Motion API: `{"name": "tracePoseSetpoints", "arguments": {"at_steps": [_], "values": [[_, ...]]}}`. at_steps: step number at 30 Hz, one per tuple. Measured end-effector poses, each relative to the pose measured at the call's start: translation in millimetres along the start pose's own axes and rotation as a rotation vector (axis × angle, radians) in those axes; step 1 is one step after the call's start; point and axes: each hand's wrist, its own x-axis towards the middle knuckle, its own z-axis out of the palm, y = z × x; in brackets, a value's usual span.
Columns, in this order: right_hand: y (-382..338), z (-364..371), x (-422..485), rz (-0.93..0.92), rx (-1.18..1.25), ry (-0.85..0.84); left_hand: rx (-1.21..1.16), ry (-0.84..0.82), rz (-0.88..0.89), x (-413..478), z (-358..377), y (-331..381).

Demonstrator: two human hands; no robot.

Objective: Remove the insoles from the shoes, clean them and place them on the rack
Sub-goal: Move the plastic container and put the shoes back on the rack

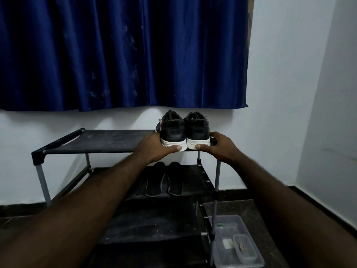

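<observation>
Our left hand (154,147) and right hand (219,146) grip the shoes (173,130) by their heels at the rack (92,141) edge; if we let go carelessly, they could tip off.

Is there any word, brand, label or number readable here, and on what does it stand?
No text can be read in this frame.
On the black shoes: no brand shows on the heels; the red-and-white patch on one side is too small to read.
In the clear plastic container: the pale square is blurred, unreadable.
</observation>
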Motion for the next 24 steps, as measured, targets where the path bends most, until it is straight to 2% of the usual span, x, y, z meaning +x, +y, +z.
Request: {"name": "tracePoseSetpoints", "arguments": {"at_steps": [6, 12, 18, 24], "values": [[-7, 9, -3, 0.024, -0.033, 0.066, -0.155, -0.106, -0.004, 4, 10, -5], [-2, 12, 2, 0.015, -0.051, 0.119, -0.14, 0.004, -0.119, 19, 24, -12], [1, 13, 2, 0.015, -0.055, 0.111, -0.17, -0.068, -0.081, 23, 20, -14], [-10, 13, -5, 0.096, -0.162, 0.164, -0.184, 0.049, -0.201, 48, 48, -34]]}}
